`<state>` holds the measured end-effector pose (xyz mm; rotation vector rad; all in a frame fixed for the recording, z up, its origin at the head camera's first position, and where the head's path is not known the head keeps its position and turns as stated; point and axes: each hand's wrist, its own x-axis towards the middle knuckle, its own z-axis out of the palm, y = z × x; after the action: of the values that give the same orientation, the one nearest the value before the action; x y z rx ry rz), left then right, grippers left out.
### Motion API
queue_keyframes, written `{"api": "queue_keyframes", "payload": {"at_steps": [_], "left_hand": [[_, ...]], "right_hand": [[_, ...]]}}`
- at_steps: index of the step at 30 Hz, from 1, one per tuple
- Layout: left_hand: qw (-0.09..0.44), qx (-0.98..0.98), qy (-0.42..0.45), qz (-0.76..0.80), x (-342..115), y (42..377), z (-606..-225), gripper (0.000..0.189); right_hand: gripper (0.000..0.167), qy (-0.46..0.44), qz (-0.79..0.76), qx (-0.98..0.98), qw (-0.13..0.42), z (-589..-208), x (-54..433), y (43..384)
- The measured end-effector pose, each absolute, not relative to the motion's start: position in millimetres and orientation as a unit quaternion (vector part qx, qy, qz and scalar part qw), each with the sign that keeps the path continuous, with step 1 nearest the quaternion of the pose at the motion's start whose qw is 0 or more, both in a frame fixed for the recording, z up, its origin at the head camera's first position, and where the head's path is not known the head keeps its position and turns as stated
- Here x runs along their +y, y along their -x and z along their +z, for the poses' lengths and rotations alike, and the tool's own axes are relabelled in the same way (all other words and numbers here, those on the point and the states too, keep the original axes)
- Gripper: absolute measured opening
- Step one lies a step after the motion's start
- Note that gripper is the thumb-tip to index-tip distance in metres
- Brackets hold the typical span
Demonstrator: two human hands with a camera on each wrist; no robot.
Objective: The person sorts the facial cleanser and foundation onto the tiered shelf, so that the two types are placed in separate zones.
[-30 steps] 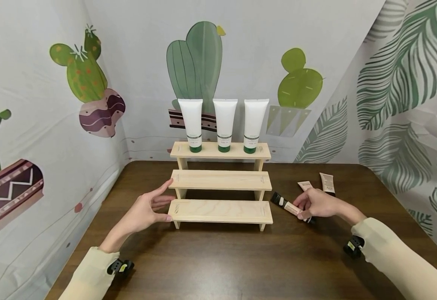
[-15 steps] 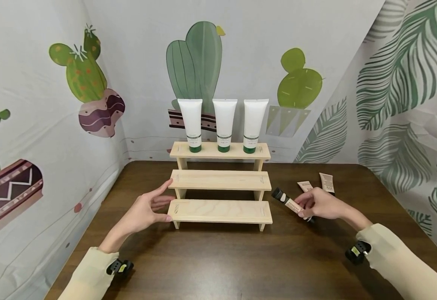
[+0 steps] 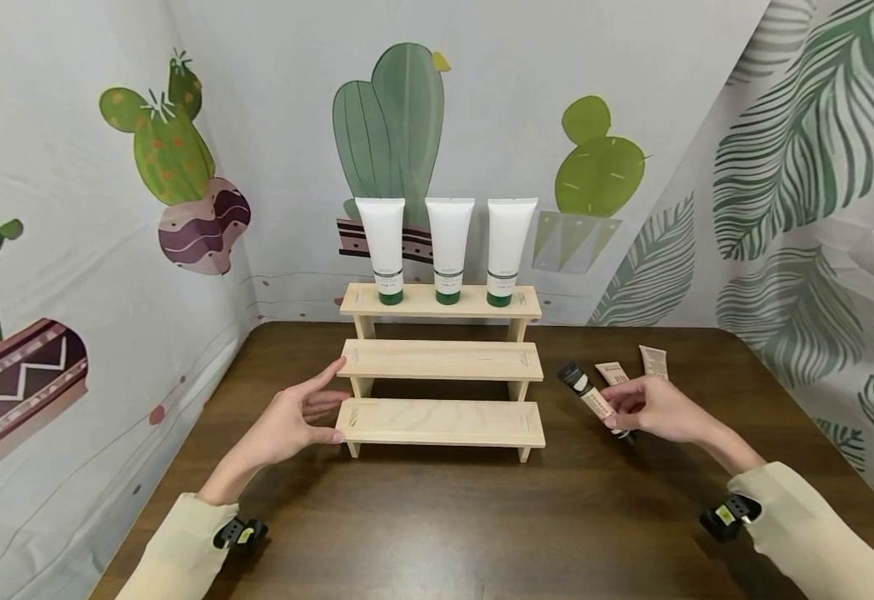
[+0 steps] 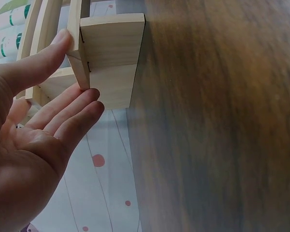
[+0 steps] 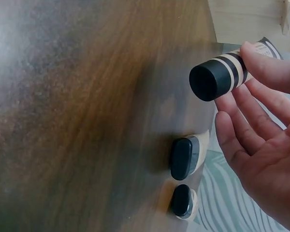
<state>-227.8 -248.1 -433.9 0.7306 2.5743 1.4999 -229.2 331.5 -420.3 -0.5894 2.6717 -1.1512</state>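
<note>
In the head view my right hand (image 3: 657, 408) pinches a black-and-beige cosmetic tube (image 3: 590, 393) between thumb and fingers, its black crimped end tilted up toward the stand. The right wrist view shows the tube's black cap (image 5: 210, 79) pointing at the camera, with beige and black bands behind it. At the left end of a three-step wooden stand (image 3: 440, 422), my left hand (image 3: 287, 425) rests with fairly straight fingers. Its thumb touches the lowest step and its index fingertip meets the middle one.
Three white tubes with green caps, including the middle tube (image 3: 450, 242), stand on the top step. Right of the stand, a beige tube (image 3: 611, 372) and another beige tube (image 3: 654, 361) lie on the dark wooden table (image 3: 437, 525). Patterned cloth (image 3: 279, 150) hangs behind.
My right hand has lifted the cosmetic tube and drawn it slightly right, tipping its black crimped end further up. The left hand and the stand stay where they were.
</note>
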Motion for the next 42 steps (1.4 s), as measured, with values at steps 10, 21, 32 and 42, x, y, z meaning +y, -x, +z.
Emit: {"api": "queue_keyframes", "payload": {"at_steps": [10, 21, 32, 42], "left_hand": [[0.035, 0.835, -0.243, 0.493, -248.7, 226.1, -434.3, 0.115], [0.035, 0.837, -0.243, 0.489, -247.9, 226.3, -433.6, 0.113], [0.039, 0.837, -0.24, 0.49, -247.6, 225.6, -432.6, 0.113], [0.038, 0.837, -0.24, 0.49, -247.6, 225.9, -432.3, 0.113]], "right_hand": [[0.048, 0.195, -0.39, 0.898, 0.052, -408.2, 329.9, 221.6], [0.039, 0.206, -0.399, 0.894, -0.006, -394.2, 319.1, 221.0], [0.042, 0.187, -0.396, 0.899, -0.028, -377.9, 297.8, 221.2], [0.047, 0.183, -0.459, 0.869, -0.021, -368.2, 269.7, 222.4]]}}
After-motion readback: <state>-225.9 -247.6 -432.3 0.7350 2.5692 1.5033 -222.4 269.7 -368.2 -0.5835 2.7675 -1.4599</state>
